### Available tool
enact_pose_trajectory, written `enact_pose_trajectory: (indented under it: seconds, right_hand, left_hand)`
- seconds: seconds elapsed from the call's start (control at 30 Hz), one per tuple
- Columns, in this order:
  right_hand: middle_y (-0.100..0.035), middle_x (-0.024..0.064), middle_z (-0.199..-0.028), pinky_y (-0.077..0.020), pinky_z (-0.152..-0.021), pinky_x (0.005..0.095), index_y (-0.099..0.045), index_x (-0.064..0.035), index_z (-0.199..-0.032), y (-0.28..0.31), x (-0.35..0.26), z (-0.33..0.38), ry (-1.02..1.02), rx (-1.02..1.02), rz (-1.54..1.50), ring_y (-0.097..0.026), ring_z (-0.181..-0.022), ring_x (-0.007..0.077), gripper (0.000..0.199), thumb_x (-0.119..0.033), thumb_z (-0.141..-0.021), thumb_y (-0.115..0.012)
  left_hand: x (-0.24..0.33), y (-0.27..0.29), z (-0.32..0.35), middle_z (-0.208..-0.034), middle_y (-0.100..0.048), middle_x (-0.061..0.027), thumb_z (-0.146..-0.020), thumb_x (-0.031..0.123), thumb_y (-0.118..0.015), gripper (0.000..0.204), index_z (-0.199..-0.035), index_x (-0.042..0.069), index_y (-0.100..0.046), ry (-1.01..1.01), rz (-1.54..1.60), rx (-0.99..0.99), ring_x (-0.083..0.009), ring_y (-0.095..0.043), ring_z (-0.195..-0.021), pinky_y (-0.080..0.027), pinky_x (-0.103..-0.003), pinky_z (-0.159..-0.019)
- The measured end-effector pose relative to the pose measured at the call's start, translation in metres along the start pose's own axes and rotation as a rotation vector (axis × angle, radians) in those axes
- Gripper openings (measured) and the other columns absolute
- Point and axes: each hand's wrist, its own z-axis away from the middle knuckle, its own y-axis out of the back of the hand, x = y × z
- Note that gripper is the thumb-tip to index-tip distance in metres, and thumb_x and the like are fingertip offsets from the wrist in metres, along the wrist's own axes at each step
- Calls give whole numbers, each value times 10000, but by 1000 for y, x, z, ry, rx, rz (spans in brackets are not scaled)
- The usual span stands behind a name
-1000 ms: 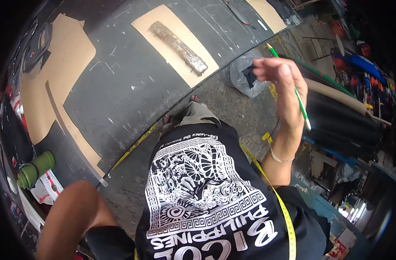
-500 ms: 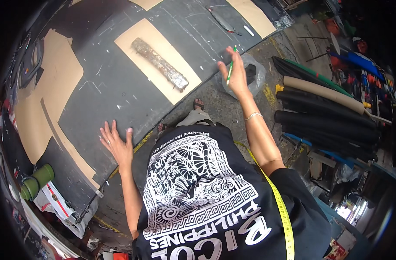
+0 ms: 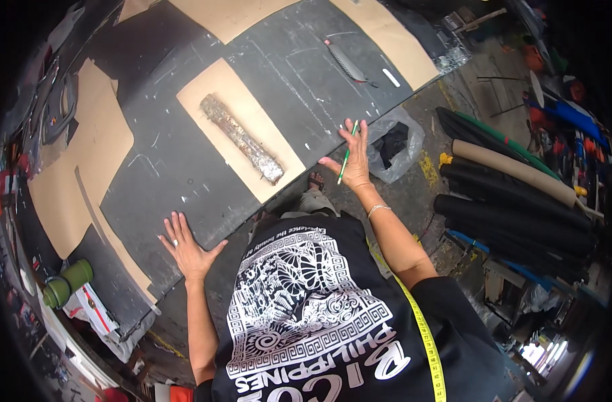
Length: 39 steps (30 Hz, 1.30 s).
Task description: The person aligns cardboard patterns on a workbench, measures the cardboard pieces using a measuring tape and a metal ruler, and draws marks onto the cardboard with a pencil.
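Observation:
My left hand (image 3: 191, 251) lies open, its fingers spread over the near edge of the dark worktable (image 3: 165, 161). A ring sits on one finger. My right hand (image 3: 357, 166) holds a green pencil (image 3: 347, 158) between its fingers, with the fingertips at the table's edge farther right. Between the two hands, beyond the edge, is a tan rectangular pattern sheet (image 3: 205, 77). A rough, rusty-looking bar (image 3: 242, 139) lies lengthwise on top of it, touched by neither hand.
Larger tan sheets (image 3: 85, 147) cover the table's left and far sides (image 3: 236, 17). A dark-handled tool (image 3: 346, 63) and white chalk (image 3: 391, 78) lie far right. Beside the table are a clear plastic bag (image 3: 403, 151) and several dark rolls (image 3: 513, 194). A yellow tape measure (image 3: 426, 342) hangs from my neck.
My right hand has come down and nearer, to the table's edge, still with the pencil. My left hand has shifted slightly along the edge. The whole view has moved a little.

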Motion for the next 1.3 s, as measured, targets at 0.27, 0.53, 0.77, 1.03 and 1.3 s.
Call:
enact_pose_trajectory:
  seconds: [0.27, 0.53, 0.77, 1.03, 1.3]
  right_hand:
    - [-438, 172, -1574, -277, -1222, 588, -424, -140, -1380, -7, 10, 0, 81, 31, 35, -191, -1528, 512, 933, -467, -666, -928]
    - [-419, 248, -1572, -269, -1220, 545, -416, -111, -1407, -6, 12, -3, 142, 38, 72, -178, -1546, 482, 926, -423, -700, -926]
    - [-415, 204, -1582, -218, -1229, 610, -418, -126, -1406, -11, 9, -1, 114, 13, 34, -175, -1526, 520, 905, -445, -718, -913]
    - [-257, 286, -1648, -253, -1238, 505, -447, -78, -1436, -2, 5, 1, 33, -7, -83, -170, -1564, 446, 775, -196, -798, -870]
    - [-361, 233, -1621, -203, -1245, 556, -427, -79, -1427, -3, 11, -1, 121, -9, -22, -115, -1568, 459, 772, -272, -819, -862]
  left_hand:
    - [1, -3, -1, -1705, -230, -104, -597, 826, -757, 1383, -1628, 64, -238, -8, -10, 17, -327, -97, -1602, -18, -621, -1259]
    - [0, -3, -4, -1695, -256, -107, -582, 821, -767, 1368, -1609, 60, -281, 13, 36, 9, -333, -133, -1593, -37, -625, -1259]
    - [-3, 3, 0, -1689, -266, -117, -574, 838, -761, 1378, -1603, 50, -294, 47, 38, -2, -335, -147, -1590, -52, -632, -1255]
    - [-3, 4, 1, -1688, -269, -88, -569, 856, -745, 1365, -1603, 77, -313, 42, 113, 12, -335, -144, -1587, -52, -664, -1246]
    - [-1, 8, 1, -1692, -260, -80, -558, 868, -739, 1379, -1604, 77, -312, 66, 100, -12, -324, -124, -1593, -49, -652, -1251]
